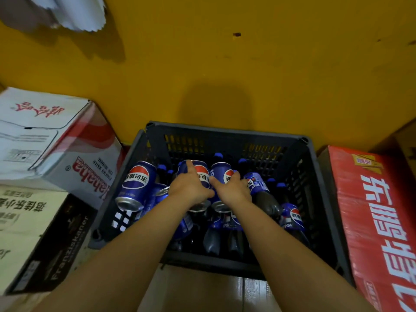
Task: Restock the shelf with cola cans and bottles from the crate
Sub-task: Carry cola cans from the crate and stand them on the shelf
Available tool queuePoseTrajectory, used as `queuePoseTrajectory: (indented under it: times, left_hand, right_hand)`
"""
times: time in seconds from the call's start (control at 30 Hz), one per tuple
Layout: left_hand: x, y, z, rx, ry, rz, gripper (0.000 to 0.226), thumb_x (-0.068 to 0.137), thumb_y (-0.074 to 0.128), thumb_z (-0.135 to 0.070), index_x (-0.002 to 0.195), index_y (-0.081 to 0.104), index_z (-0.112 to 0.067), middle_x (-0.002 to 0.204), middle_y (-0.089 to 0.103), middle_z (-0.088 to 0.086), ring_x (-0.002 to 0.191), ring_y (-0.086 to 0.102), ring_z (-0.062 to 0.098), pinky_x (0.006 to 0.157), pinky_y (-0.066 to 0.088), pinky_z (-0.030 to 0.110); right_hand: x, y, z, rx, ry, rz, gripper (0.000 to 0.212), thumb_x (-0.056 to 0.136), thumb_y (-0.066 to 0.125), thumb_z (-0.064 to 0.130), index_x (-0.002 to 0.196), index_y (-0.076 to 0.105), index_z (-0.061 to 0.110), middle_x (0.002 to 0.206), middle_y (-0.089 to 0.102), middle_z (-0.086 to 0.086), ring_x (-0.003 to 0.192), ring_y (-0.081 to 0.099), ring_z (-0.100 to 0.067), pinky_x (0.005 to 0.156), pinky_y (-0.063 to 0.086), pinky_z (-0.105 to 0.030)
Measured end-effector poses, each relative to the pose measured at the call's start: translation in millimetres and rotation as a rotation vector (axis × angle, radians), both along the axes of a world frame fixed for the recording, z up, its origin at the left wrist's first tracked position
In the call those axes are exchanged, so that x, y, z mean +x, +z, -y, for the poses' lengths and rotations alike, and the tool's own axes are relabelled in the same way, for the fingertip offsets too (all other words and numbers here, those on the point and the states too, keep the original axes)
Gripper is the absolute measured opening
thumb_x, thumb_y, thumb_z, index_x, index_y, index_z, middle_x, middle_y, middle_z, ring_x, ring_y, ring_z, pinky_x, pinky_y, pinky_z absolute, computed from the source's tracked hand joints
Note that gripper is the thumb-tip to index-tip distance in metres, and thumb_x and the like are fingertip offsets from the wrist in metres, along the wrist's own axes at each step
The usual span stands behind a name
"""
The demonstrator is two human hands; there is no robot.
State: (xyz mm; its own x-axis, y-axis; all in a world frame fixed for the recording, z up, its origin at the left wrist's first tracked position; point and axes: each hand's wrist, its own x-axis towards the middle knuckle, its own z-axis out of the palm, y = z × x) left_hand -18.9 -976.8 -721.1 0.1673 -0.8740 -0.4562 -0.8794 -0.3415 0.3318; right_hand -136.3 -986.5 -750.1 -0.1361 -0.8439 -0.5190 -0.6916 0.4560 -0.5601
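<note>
While both bare forearms reach down into the dark grey slatted crate point(225, 129), the left hand point(191, 188) grips a blue cola can point(202, 173) lying on its side near the crate's middle. Its index finger stretches along the can's body and the other fingers are wrapped over it. Just toward the crate's right wall, the right hand point(235, 190) holds a second can point(222, 171), with the thumb on one side and the fingers curled over the other. These two cans lie side by side, their silver ends turned to the crate's near wall.

A third can point(137, 183) lies untouched and tilted against the crate's left wall. Cola bottles point(262, 192) with blue labels and blue caps lie under and around the cans, filling the crate's bottom. One is just right of the right hand and another is against the right wall.

Left of the crate sits a white and red carton point(56, 140). Nearer on that side are a cream carton point(20, 221) and a black carton point(56, 244). A red wrapped pack point(378, 221) stands against the crate's right side. A yellow surface point(247, 64) rises beyond the far wall, and pale floor tiles point(202, 293) show at the near edge.
</note>
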Motion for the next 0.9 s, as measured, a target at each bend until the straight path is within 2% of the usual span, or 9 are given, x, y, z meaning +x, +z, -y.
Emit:
queuePoseTrajectory:
  times: [0.1, 0.27, 0.4, 0.5, 0.6, 0.67, 0.73, 0.8, 0.9]
  left_hand:
    - [2.2, -4.3, -4.8, -0.064, 0.056, -0.048, 0.109, 0.074, 0.07, -0.045, 0.15, -0.004, -0.02, 0.135, 0.046, 0.015, 0.119, 0.05, 0.031, 0.089, 0.047, 0.036]
    - [1.8, -18.1, -33.5, -0.296, 0.224, -0.372, 0.101, 0.072, 0.075, -0.031, 0.15, 0.01, -0.028, 0.136, 0.045, 0.01, 0.118, 0.05, 0.026, 0.091, 0.045, 0.034]
    - [3.2, -21.6, -39.2, -0.382, 0.228, -0.445, 0.102, 0.072, 0.077, -0.027, 0.149, 0.012, -0.03, 0.135, 0.045, 0.009, 0.114, 0.052, 0.025, 0.091, 0.05, 0.039]
    - [3.3, -18.2, -38.3, -0.425, 0.257, -0.509, 0.099, 0.073, 0.076, -0.024, 0.149, 0.012, -0.032, 0.133, 0.045, 0.008, 0.11, 0.054, 0.023, 0.088, 0.05, 0.036]
    - [5.9, -14.8, -37.6, -0.442, 0.319, -0.582, 0.096, 0.076, 0.074, -0.023, 0.148, 0.013, -0.034, 0.136, 0.044, 0.005, 0.108, 0.054, 0.021, 0.087, 0.049, 0.035]
    - [7.0, -12.3, -38.9, -0.432, 0.36, -0.659, 0.093, 0.077, 0.073, -0.02, 0.148, 0.014, -0.034, 0.139, 0.041, 0.004, 0.109, 0.052, 0.019, 0.089, 0.048, 0.035]
    - [7.9, -10.7, -40.4, -0.425, 0.399, -0.753, 0.09, 0.079, 0.07, -0.016, 0.148, 0.016, -0.033, 0.142, 0.038, 0.004, 0.113, 0.05, 0.02, 0.091, 0.047, 0.036]
    - [8.5, -9.7, -40.7, -0.427, 0.448, -0.797, 0.087, 0.081, 0.068, -0.014, 0.148, 0.016, -0.032, 0.144, 0.037, 0.005, 0.118, 0.048, 0.022, 0.09, 0.045, 0.035]
    - [7.1, -11.5, -41.2, -0.396, 0.456, -0.804, 0.087, 0.081, 0.068, -0.014, 0.149, 0.016, -0.031, 0.143, 0.038, 0.005, 0.118, 0.048, 0.021, 0.089, 0.044, 0.032]
  right_hand:
    - [2.1, -0.2, -1.6, -0.015, -0.056, 0.014, 0.086, 0.084, 0.052, 0.06, 0.145, 0.02, 0.008, 0.146, 0.026, -0.021, 0.127, 0.039, -0.039, 0.096, 0.04, -0.043]
    - [-5.2, -5.9, -18.9, -0.146, -0.215, 0.135, 0.071, 0.083, 0.06, 0.053, 0.138, 0.039, 0.015, 0.138, 0.037, -0.016, 0.116, 0.049, -0.035, 0.088, 0.043, -0.037]
    - [-3.5, -5.3, -27.2, -0.17, -0.233, 0.162, 0.069, 0.083, 0.062, 0.048, 0.139, 0.04, 0.013, 0.14, 0.034, -0.014, 0.118, 0.048, -0.034, 0.092, 0.042, -0.037]
    - [-2.2, -9.4, -32.8, -0.23, -0.245, 0.202, 0.068, 0.083, 0.063, 0.045, 0.138, 0.041, 0.012, 0.14, 0.041, -0.012, 0.12, 0.049, -0.031, 0.093, 0.042, -0.036]
    - [-7.7, -9.3, -36.7, -0.278, -0.402, 0.403, 0.057, 0.085, 0.066, 0.033, 0.134, 0.047, 0.011, 0.129, 0.052, -0.008, 0.119, 0.05, -0.024, 0.094, 0.041, -0.028]
    - [-16.3, -3.7, -34.9, -0.318, -0.614, 0.623, 0.033, 0.086, 0.065, 0.021, 0.116, 0.055, 0.014, 0.106, 0.059, -0.007, 0.097, 0.056, -0.022, 0.078, 0.045, -0.021]
    - [-23.3, -1.4, -29.3, -0.319, -0.712, 0.737, 0.025, 0.085, 0.063, 0.013, 0.105, 0.05, 0.017, 0.094, 0.061, -0.008, 0.08, 0.058, -0.021, 0.067, 0.048, -0.027]
    - [-19.4, 0.0, -25.3, -0.288, -0.543, 0.607, 0.037, 0.084, 0.063, 0.013, 0.116, 0.046, 0.018, 0.095, 0.06, -0.006, 0.085, 0.059, -0.023, 0.076, 0.049, -0.034]
    - [-5.4, -7.4, -25.1, -0.269, -0.258, 0.316, 0.057, 0.085, 0.063, 0.027, 0.136, 0.041, 0.014, 0.126, 0.052, -0.01, 0.117, 0.05, -0.03, 0.099, 0.042, -0.04]
